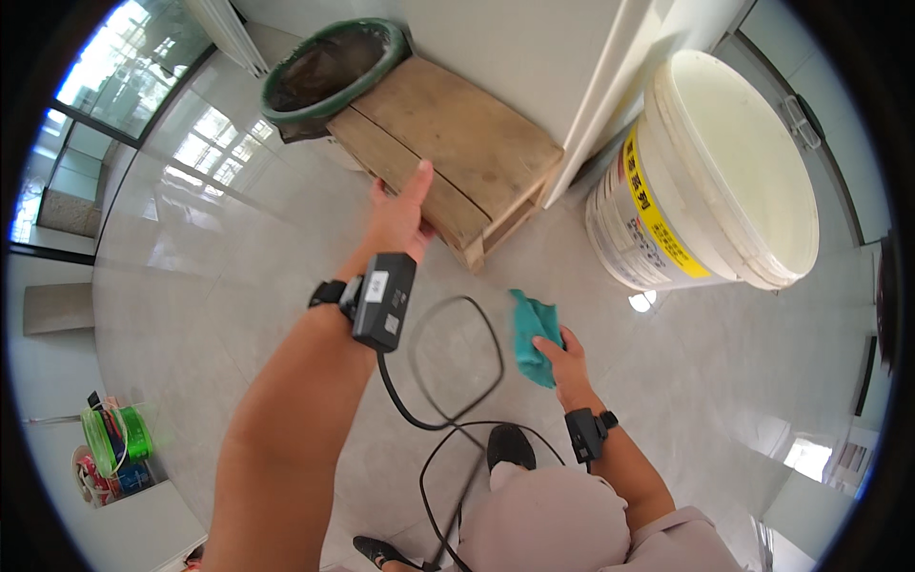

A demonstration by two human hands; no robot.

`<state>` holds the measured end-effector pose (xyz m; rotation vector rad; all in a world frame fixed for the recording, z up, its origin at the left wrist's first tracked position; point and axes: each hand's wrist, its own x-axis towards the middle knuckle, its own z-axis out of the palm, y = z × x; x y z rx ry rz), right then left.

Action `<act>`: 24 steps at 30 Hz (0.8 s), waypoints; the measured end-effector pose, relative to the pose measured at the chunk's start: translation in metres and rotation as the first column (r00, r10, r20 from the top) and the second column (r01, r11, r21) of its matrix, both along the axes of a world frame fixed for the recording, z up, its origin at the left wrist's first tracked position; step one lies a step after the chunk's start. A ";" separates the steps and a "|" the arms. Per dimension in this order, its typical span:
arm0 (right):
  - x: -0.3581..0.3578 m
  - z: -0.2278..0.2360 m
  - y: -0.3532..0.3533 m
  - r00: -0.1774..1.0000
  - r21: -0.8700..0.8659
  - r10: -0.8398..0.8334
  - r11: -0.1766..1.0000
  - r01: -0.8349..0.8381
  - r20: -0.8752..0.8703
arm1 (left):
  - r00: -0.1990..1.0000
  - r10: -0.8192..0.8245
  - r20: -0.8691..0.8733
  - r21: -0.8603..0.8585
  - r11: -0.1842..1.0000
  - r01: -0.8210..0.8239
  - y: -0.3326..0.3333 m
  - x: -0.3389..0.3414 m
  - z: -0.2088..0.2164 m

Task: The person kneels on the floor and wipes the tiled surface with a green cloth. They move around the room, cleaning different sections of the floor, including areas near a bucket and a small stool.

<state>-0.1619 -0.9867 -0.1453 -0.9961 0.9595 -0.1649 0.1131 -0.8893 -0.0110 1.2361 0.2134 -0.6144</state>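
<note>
A low wooden stool [457,124] with a plank top stands against the white wall. My left hand [402,212] grips its near long edge, the thumb resting on top and the fingers curled below the board; part of those fingers is hidden. In my right hand [566,367] is a teal cloth [534,334], pinched between thumb and fingers and hanging bunched above the floor. The cloth is apart from the stool, to the right of its near corner.
A green-rimmed pot [286,116] adjoins the stool's far left end. On the right stands a large white plastic bucket [701,186] with a yellow band. Black cables [496,377] loop between my arms. Shiny floor tiles [210,286] spread left; a bright green container [133,434] sits at lower left.
</note>
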 end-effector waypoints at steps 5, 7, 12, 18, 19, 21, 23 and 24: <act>0.004 0.001 -0.009 0.994 -0.009 -0.109 0.994 0.109 -0.010 | 0.998 0.017 -0.058 -0.046 0.999 -0.020 0.022 -0.026 0.001; 0.012 0.004 -0.013 0.988 -0.031 -0.154 0.988 0.154 0.006 | 0.996 0.051 -0.070 -0.037 0.998 -0.054 0.034 -0.035 0.003; 0.031 0.022 -0.017 0.989 -0.034 -0.117 0.992 0.120 0.094 | 0.995 0.085 -0.048 -0.122 0.988 -0.090 0.078 -0.061 0.015; 0.037 0.032 -0.006 0.993 -0.122 0.020 0.993 -0.006 0.118 | 0.983 0.182 0.013 -0.019 0.983 -0.182 0.162 -0.114 0.048; 0.036 0.031 -0.003 0.994 -0.125 0.025 0.992 -0.012 0.106 | 0.975 0.222 0.023 0.027 0.974 -0.223 0.176 -0.121 0.053; 0.034 0.028 0.002 0.995 -0.131 0.039 0.991 -0.026 0.094 | 0.955 0.290 0.064 0.027 0.956 -0.292 0.203 -0.128 0.060; 0.031 0.024 0.007 0.994 -0.134 0.054 0.990 -0.041 0.095 | 0.933 0.345 0.101 0.042 0.936 -0.351 0.227 -0.124 0.062; 0.029 0.023 0.008 0.995 -0.128 0.060 0.991 -0.049 0.083 | 0.918 0.382 0.105 0.049 0.920 -0.388 0.240 -0.120 0.062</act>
